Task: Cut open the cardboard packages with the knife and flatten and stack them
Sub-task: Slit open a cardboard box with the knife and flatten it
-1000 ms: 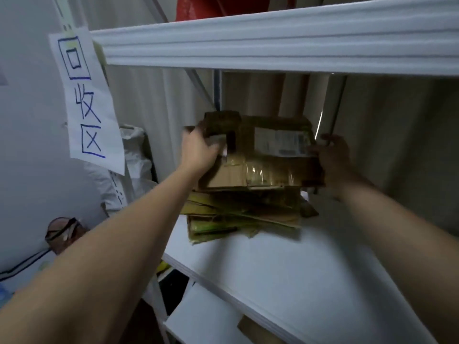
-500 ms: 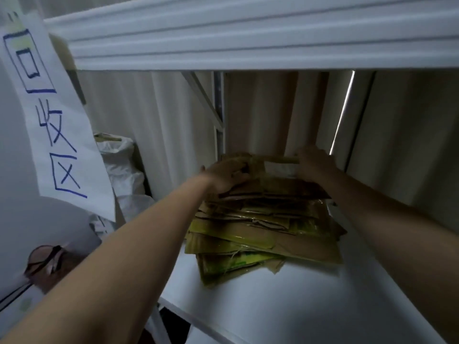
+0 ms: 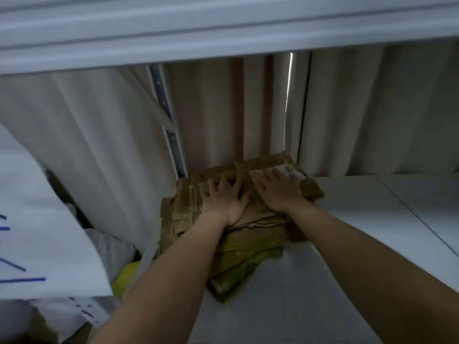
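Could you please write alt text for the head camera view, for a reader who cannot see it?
A person's left hand and right hand press flat on a stack of flattened cardboard packages lying on a white shelf. Pale curtains hang behind, and a paper sign with blue strokes hangs at left.

Single head view, worn by the person, facing forward and down into a white shelf (image 3: 372,244) bay. Close range: both forearms fill the lower frame, upper shelf edge (image 3: 223,33) crosses the top.

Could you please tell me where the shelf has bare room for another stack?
The white shelf board lies bare right of the flattened brown cardboard stack. It is crowded left, where the stack abuts the perforated metal upright.
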